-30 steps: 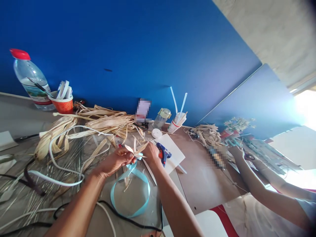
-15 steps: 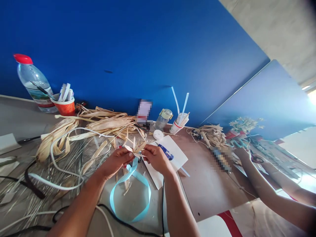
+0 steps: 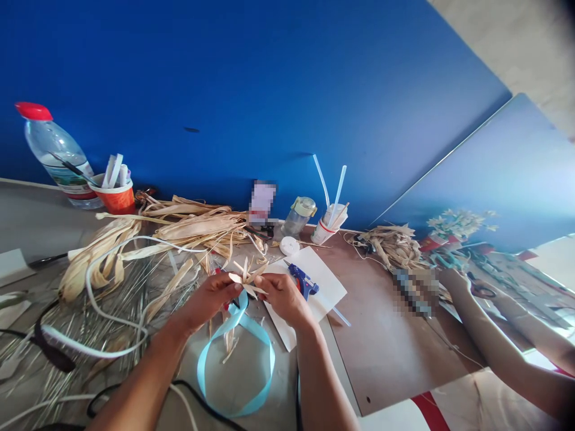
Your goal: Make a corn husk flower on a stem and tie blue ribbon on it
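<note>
Between my two hands is a small flower shape of pale husk petals [image 3: 245,278], its petals spread outward. My left hand [image 3: 214,299] pinches its left side with closed fingers. On the right, my right hand [image 3: 283,294] grips a petal between thumb and fingers. A light blue ribbon [image 3: 202,365] hangs in a loop just below the flower. Beside my right hand, a blue glue gun [image 3: 303,281] lies on a white sheet [image 3: 330,284]. Dried husks [image 3: 197,227] are heaped behind my hands.
Thin wires [image 3: 130,299] and a white cable [image 3: 92,287] spread at the left. Along the blue partition stand a bottle [image 3: 60,149], a red cup [image 3: 117,199], a jar [image 3: 296,218] and a cup with straws [image 3: 324,230]. Another person's arms [image 3: 494,341] hold scissors at the right.
The flower has turned in my fingers, so its petals now face more toward the camera. The surroundings have shifted slightly in view, outward on both sides.
</note>
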A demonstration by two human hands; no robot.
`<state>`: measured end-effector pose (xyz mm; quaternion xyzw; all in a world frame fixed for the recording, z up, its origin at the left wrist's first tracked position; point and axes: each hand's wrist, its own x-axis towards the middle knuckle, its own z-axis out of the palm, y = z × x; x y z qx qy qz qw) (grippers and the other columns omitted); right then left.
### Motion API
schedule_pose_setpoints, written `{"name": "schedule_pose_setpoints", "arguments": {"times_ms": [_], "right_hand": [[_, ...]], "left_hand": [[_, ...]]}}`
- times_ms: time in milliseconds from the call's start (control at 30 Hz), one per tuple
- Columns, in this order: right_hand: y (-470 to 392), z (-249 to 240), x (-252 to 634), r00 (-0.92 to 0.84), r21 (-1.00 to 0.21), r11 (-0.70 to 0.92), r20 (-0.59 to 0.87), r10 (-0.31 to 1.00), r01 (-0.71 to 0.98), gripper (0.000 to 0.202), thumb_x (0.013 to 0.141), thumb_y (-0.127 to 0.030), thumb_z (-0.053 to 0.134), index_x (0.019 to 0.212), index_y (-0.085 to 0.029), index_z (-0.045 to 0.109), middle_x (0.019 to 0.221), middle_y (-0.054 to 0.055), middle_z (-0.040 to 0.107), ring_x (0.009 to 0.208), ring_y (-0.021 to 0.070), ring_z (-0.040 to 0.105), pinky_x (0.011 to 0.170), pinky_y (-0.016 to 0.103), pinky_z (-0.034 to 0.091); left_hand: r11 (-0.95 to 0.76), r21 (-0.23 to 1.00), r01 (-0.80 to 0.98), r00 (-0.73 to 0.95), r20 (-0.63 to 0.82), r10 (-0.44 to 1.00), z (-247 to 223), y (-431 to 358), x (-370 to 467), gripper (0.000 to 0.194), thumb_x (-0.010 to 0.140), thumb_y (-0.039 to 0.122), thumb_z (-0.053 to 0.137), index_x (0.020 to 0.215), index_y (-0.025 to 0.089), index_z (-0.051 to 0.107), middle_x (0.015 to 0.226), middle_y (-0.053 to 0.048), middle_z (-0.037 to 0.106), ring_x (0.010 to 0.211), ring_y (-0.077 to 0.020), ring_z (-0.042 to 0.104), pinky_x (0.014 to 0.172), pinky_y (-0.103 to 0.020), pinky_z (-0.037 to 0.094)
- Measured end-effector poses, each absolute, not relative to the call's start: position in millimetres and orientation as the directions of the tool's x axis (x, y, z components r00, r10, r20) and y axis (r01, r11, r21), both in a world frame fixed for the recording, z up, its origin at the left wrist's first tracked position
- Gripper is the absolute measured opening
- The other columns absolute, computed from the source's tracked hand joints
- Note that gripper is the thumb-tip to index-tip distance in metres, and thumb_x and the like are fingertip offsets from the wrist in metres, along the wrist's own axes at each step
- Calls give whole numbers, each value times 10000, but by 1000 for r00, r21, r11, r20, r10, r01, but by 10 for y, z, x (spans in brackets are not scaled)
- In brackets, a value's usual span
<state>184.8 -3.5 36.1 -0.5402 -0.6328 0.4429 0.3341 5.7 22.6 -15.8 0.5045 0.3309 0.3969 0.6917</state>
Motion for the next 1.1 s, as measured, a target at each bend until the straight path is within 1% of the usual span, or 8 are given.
{"name": "schedule_pose_setpoints", "arguments": {"times_ms": [100,267,333,467,567,667,767,1100], "right_hand": [[-37,363,1871,-171,-891,3,-84,982,454,433,852,-483,526,550,-174,513,518,-40,358,517,96,298,487,240,221],[-68,428,1868,-199,-877,0,-109,974,480,395,873,-389,502,543,-175,461,530,-42,355,531,91,309,497,237,223],[-74,412,1867,-194,-886,-9,-111,975,463,391,869,-398,508,551,-176,465,532,-43,336,529,90,293,488,238,207],[-79,316,1880,-200,-942,-102,-173,965,321,436,826,-504,549,547,-177,478,510,-50,329,504,83,275,470,236,182],[-83,263,1884,-249,-956,-231,-272,929,184,474,788,-559,575,526,-185,449,468,-64,333,450,71,249,440,239,158],[-78,256,1864,-312,-942,-331,-331,891,54,492,745,-555,616,485,-198,399,416,-76,320,402,61,219,409,248,131],[-67,256,1835,-365,-912,-407,-361,858,-56,473,703,-533,653,470,-200,412,388,-82,316,380,54,207,395,245,119],[-70,232,1851,-483,-850,-508,-388,785,-143,508,643,-580,700,489,-192,410,359,-98,310,335,35,206,380,227,93]], "left_hand": [[161,971,-175,467,-62,882,-157,230,63,203,739,396,682,661,208,683,576,21,550,531,-112,443,520,-222,354],[140,987,-83,471,-85,878,-199,231,77,185,742,379,679,794,206,718,635,7,571,569,-125,462,506,-221,370],[120,990,-81,475,-67,877,-200,226,81,186,744,370,680,798,197,722,686,-3,577,597,-125,464,518,-220,375],[85,993,-83,491,-33,871,-167,215,77,166,766,347,661,759,194,725,743,-12,578,619,-118,463,554,-222,388],[46,994,-95,492,7,870,-154,213,62,137,753,338,670,734,220,737,744,-27,606,676,-154,520,615,-254,433],[1,994,-113,502,57,863,-150,209,42,99,740,324,683,721,253,748,742,-37,636,736,-192,565,687,-292,463],[-19,991,-131,518,85,851,-135,196,17,95,755,311,676,731,257,750,728,-34,634,723,-186,575,698,-296,463],[49,977,-207,638,97,764,-48,159,-12,131,787,298,664,752,190,730,777,-57,646,720,-171,553,674,-286,432]]}}
